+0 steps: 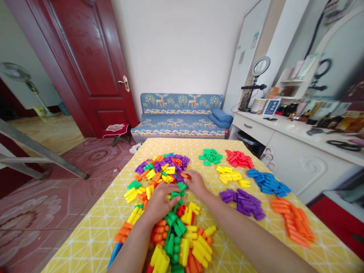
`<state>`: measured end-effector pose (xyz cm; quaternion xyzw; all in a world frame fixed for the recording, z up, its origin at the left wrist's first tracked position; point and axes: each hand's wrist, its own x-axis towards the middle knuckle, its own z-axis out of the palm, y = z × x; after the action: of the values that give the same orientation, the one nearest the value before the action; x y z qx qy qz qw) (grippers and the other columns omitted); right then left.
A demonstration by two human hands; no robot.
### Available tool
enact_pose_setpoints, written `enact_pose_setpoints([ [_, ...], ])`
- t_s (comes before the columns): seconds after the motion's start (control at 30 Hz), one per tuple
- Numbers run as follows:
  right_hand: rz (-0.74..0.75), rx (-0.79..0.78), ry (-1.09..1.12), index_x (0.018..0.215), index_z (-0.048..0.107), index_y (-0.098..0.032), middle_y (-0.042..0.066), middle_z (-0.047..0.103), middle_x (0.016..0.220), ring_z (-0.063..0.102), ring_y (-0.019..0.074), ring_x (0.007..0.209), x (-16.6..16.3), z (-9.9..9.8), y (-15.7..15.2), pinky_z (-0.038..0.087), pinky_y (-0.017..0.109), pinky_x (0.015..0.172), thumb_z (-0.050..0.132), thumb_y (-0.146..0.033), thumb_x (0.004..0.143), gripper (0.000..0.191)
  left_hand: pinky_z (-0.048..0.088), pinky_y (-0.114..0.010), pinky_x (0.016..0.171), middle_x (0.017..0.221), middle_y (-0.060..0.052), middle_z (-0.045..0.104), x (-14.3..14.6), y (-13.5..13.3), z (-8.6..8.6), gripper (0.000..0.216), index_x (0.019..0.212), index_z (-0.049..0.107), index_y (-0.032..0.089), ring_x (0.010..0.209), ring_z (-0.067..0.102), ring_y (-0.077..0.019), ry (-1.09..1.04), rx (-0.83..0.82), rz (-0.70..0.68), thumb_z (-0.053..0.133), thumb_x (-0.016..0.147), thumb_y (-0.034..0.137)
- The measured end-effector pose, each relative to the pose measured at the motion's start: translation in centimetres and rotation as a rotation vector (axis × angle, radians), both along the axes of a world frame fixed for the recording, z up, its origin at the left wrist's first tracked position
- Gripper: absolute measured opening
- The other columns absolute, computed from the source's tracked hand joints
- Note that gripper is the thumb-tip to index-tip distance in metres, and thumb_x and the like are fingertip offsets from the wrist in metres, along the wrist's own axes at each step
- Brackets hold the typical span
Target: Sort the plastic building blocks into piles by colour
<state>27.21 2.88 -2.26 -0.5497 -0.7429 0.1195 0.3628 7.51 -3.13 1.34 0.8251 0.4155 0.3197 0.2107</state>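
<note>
A mixed heap of plastic toy building pieces (pixel 159 176) in purple, yellow, orange, green, red and blue spreads over the left half of the table. My left hand (pixel 161 201) lies over the middle of this heap, thumb apart from the fingers, near some green pieces (pixel 175 223). Just to its right, at the heap's edge, my right hand (pixel 195 182) pinches an orange piece (pixel 185 176) between thumb and fingers. Sorted piles lie farther right: green (pixel 211 156), red (pixel 239 159), yellow (pixel 229 175), blue (pixel 267 182), purple (pixel 244 202) and orange (pixel 292 220).
The table wears a yellow patterned cloth (pixel 113 212). Beyond it stands a blue sofa (pixel 179 123). A white dresser (pixel 301 151) with bottles and a ring light (pixel 261 66) is at right. To the left are a red door (pixel 85 57), a small stool (pixel 116 129) and a metal ladder leg (pixel 57 159).
</note>
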Motion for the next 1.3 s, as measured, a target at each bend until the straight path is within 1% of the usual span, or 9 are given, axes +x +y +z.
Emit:
enact_pose_setpoints([
  [0.17,-0.055,-0.014,0.139,0.095,0.070,-0.020,0.006,0.068,0.095,0.061,0.0190,0.091,0.2,0.6,-2.5,0.047,0.032,0.083,0.055,-0.016,0.082,0.020,0.043,-0.044,0.099,0.112,-0.004,0.071,-0.1,0.1,-0.1,0.022,0.101,0.073,0.028,0.107,0.061,-0.0241,0.001,0.000,-0.005,0.065,0.081,0.035],
  [0.3,0.014,-0.067,0.157,0.097,0.068,-0.021,0.004,0.067,0.093,0.061,0.0173,0.087,1.2,0.9,-7.4,0.046,0.029,0.080,0.056,-0.017,0.081,0.021,0.044,-0.044,0.100,0.114,-0.005,0.070,-0.2,0.3,-0.2,0.023,0.102,0.072,0.028,0.108,0.061,-0.0239,0.007,0.007,-0.019,0.064,0.082,0.037],
  [0.4,-0.029,-0.157,0.195,0.104,0.062,-0.022,0.001,0.068,0.089,0.062,0.0166,0.081,2.6,0.9,-11.3,0.047,0.028,0.074,0.058,-0.020,0.079,0.025,0.044,-0.046,0.100,0.115,-0.006,0.070,-0.2,0.4,-0.2,0.024,0.102,0.073,0.027,0.109,0.061,-0.0247,0.011,0.013,-0.021,0.063,0.083,0.037],
  [0.53,-0.111,-0.179,0.291,0.093,0.062,-0.021,0.001,0.068,0.080,0.063,0.0174,0.072,6.9,1.8,-14.7,0.048,0.028,0.066,0.058,-0.031,0.082,0.015,0.043,-0.047,0.101,0.113,-0.006,0.071,-0.3,0.4,-0.2,0.024,0.102,0.073,0.028,0.107,0.063,-0.0252,0.007,0.027,-0.028,0.063,0.083,0.039],
  [0.63,-0.314,-0.046,0.337,0.099,0.063,-0.021,0.006,0.070,0.090,0.065,0.0203,0.077,12.5,3.0,-16.3,0.051,0.032,0.069,0.054,-0.045,0.085,0.029,0.043,-0.047,0.101,0.113,-0.005,0.071,-0.3,0.4,-0.1,0.024,0.102,0.073,0.028,0.107,0.063,-0.0247,0.002,0.030,-0.040,0.062,0.083,0.039],
  [0.73,-0.607,0.133,0.124,0.100,0.066,-0.022,0.008,0.070,0.097,0.065,0.0240,0.086,18.8,3.4,-17.9,0.050,0.037,0.077,0.051,-0.052,0.084,0.037,0.044,-0.046,0.101,0.114,-0.005,0.071,-0.3,0.4,0.0,0.024,0.102,0.073,0.028,0.107,0.063,-0.0245,0.005,0.027,-0.039,0.062,0.083,0.038],
  [0.87,-0.845,0.161,-0.285,0.096,0.070,-0.024,0.009,0.071,0.086,0.064,0.0300,0.083,24.0,2.2,-19.9,0.048,0.042,0.070,0.044,-0.056,0.085,0.043,0.045,-0.045,0.100,0.114,-0.005,0.071,-0.2,0.4,0.0,0.024,0.102,0.073,0.027,0.107,0.063,-0.0243,0.015,0.027,-0.034,0.062,0.083,0.037],
  [1.13,-0.855,0.131,-0.577,0.100,0.072,-0.022,0.013,0.067,0.104,0.057,0.0344,0.092,22.8,1.1,-20.2,0.043,0.045,0.068,0.039,-0.041,0.091,0.039,0.045,-0.045,0.101,0.115,-0.006,0.070,-0.5,0.6,-0.4,0.025,0.104,0.072,0.028,0.108,0.063,-0.0239,0.017,0.035,-0.045,0.061,0.084,0.039],
  [1.3,-0.858,0.180,-0.586,0.094,0.073,-0.024,0.011,0.064,0.109,0.054,0.0335,0.095,22.7,1.0,-20.2,0.044,0.046,0.071,0.038,-0.043,0.091,0.039,0.043,-0.045,0.101,0.114,-0.005,0.070,-0.4,0.4,-0.1,0.025,0.103,0.072,0.028,0.108,0.063,-0.0240,0.018,0.027,-0.031,0.062,0.084,0.038],
])
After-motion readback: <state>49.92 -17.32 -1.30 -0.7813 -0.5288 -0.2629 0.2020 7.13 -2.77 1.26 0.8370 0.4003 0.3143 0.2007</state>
